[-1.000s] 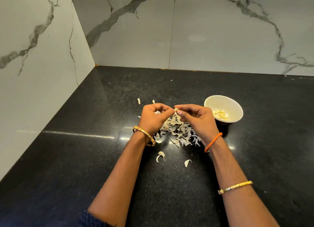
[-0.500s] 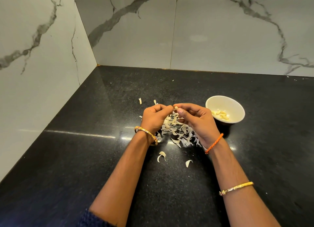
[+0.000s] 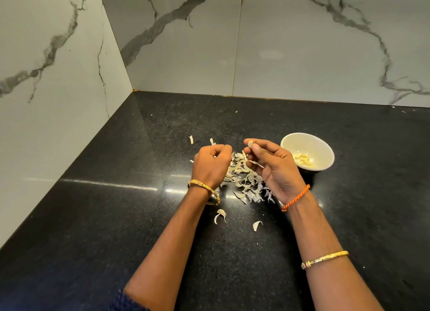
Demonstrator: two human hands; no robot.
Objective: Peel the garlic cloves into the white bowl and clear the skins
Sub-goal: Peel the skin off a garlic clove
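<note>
Garlic clove (image 3: 250,144), small, pale and seemingly bare of skin, sat pinched at the fingertips of the right hand (image 3: 272,169) just left of the white bowl (image 3: 309,139), its long axis roughly upright; it looked light, firm and probably slick, best held across its short width. The left hand (image 3: 210,165) was curled over the skins (image 3: 246,182) heaped on the desk (image 3: 116,217), but whether it gripped any could not be told; several peeled cloves (image 3: 303,159) lay in the bowl.

Black counter (image 3: 116,217): skins (image 3: 246,185), white bowl (image 3: 325,157).
</note>
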